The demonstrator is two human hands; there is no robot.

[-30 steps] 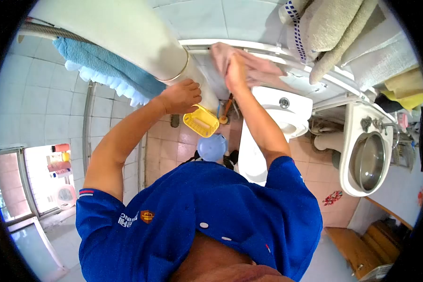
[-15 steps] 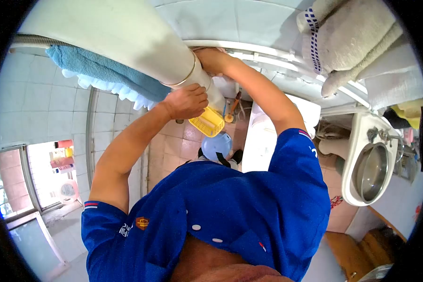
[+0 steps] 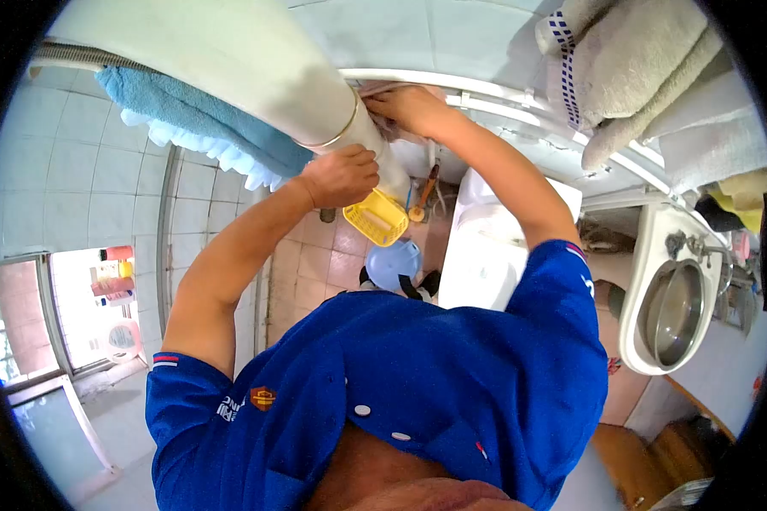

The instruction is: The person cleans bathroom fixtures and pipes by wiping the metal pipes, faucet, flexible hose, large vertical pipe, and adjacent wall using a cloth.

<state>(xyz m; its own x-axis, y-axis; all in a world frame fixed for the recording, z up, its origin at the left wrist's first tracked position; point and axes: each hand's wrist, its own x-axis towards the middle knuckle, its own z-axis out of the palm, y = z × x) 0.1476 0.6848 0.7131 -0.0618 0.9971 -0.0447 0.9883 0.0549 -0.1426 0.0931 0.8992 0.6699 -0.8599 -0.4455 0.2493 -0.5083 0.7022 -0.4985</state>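
Note:
A thick white pipe (image 3: 222,60) with a collar ring slants down from the upper left to a narrower section. My left hand (image 3: 341,177) is closed at the near side of that narrower part, just above a yellow plastic basket (image 3: 377,218). What its curled fingers hold, if anything, is hidden. On the pipe's far right side, my right hand (image 3: 407,111) grips a pale pinkish cloth (image 3: 390,129) against the pipe, below a white wall rail. Part of the cloth is hidden behind the pipe and fingers.
A blue towel (image 3: 204,115) hangs at left, and grey towels (image 3: 639,68) hang upper right. A white appliance-like box (image 3: 486,255) stands right of my feet. Beyond it is a sink (image 3: 635,341) with a metal basin (image 3: 675,311). A blue basin-like object (image 3: 394,262) and a wooden-handled brush (image 3: 424,194) are low down.
My right hand has shifted slightly right and down along the pipe, showing more of the cloth. My left hand has moved slightly up and stays closed by the pipe.

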